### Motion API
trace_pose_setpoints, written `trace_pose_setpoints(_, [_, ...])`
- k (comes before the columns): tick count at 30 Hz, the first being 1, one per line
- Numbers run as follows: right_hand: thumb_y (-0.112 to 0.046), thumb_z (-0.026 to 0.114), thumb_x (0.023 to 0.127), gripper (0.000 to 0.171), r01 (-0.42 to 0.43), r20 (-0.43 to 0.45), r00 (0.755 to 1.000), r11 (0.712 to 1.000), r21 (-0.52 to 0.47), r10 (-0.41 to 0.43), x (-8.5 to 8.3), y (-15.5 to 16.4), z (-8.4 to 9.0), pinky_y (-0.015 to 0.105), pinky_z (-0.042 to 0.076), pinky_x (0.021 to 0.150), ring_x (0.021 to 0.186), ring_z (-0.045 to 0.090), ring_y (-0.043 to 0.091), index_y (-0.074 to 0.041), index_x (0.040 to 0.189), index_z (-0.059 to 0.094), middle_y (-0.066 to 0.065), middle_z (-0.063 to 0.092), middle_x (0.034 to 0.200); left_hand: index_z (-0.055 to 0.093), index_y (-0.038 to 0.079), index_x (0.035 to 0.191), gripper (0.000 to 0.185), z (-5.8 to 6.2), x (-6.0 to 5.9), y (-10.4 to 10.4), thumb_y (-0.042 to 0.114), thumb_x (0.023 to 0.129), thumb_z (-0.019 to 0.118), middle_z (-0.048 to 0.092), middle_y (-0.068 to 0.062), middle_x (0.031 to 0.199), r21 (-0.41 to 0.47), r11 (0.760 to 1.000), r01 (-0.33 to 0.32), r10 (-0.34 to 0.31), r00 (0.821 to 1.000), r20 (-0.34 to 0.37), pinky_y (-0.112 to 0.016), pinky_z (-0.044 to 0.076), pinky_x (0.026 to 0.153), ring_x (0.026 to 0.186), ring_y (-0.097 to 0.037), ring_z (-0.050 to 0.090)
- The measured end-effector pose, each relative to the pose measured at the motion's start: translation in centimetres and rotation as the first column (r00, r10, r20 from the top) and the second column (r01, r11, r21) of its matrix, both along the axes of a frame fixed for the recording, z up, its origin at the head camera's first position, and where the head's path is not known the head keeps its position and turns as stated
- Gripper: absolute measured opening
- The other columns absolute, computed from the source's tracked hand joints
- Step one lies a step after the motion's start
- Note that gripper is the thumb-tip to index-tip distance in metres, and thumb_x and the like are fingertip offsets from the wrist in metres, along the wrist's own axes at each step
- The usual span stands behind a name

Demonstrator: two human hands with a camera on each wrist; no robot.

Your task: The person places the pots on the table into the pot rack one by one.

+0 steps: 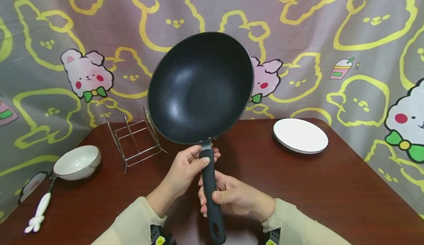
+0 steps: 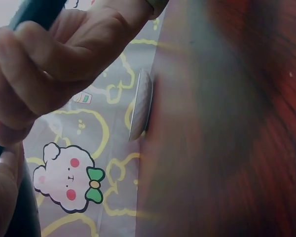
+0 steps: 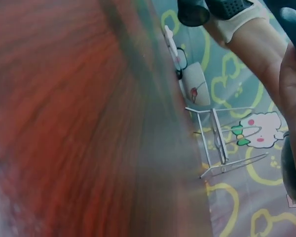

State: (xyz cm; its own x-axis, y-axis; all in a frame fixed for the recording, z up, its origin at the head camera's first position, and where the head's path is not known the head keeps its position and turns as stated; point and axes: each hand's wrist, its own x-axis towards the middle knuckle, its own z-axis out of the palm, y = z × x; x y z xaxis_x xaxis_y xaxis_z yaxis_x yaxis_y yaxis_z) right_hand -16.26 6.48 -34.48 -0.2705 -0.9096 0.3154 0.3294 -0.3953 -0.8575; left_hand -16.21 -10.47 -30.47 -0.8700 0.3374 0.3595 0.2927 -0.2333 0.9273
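A black frying pan [image 1: 200, 88] is held up in the middle of the head view, tilted with its dark inner face towards me. Its black handle [image 1: 209, 186] points down towards the front edge. My left hand [image 1: 185, 169] grips the handle's upper end close to the pan, thumb lying on the front. Lower down, my right hand [image 1: 235, 195] holds the middle of the handle, with its thumb at the side and fingers behind. Part of the right hand [image 2: 64, 54] also shows in the left wrist view.
On the brown table [image 1: 265, 156], a wire rack [image 1: 139, 153] stands behind and left of the hands. A white bowl [image 1: 79, 164] sits farther left, beside a white rabbit-tipped utensil handle [image 1: 41, 208]. Back right lies a white plate [image 1: 300, 135]. A printed curtain [image 1: 298, 17] hangs behind.
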Motion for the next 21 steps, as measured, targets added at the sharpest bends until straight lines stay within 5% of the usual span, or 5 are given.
trace_pose_setpoints(11, [-0.016,0.056,0.092,0.036,0.076,-0.086,0.994,0.995,0.071,-0.070,-0.8,-0.7,-0.3,0.033,0.050,0.087,0.093,0.064,0.014,-0.011,0.122,0.035,0.002,0.060,0.099,0.052,-0.016,0.117,0.040,0.3,0.2,-0.3,-0.003,0.081,0.063,0.061,-0.027,0.109,-0.075,0.983,-0.166,0.171,0.984,0.059,-0.028,0.050,0.088,0.099,-0.017,0.065])
trace_pose_setpoints(21, [-0.014,0.061,0.088,0.059,0.183,-0.171,0.972,0.974,0.131,-0.160,-1.3,-1.4,-0.4,0.034,0.051,0.085,0.087,0.062,0.014,-0.005,0.135,0.026,0.005,0.059,0.093,0.056,-0.013,0.113,0.037,0.3,0.3,-0.5,-0.006,0.078,0.066,0.063,-0.025,0.104,-0.132,0.950,-0.283,0.291,0.956,0.043,-0.025,0.052,0.082,0.094,-0.022,0.066])
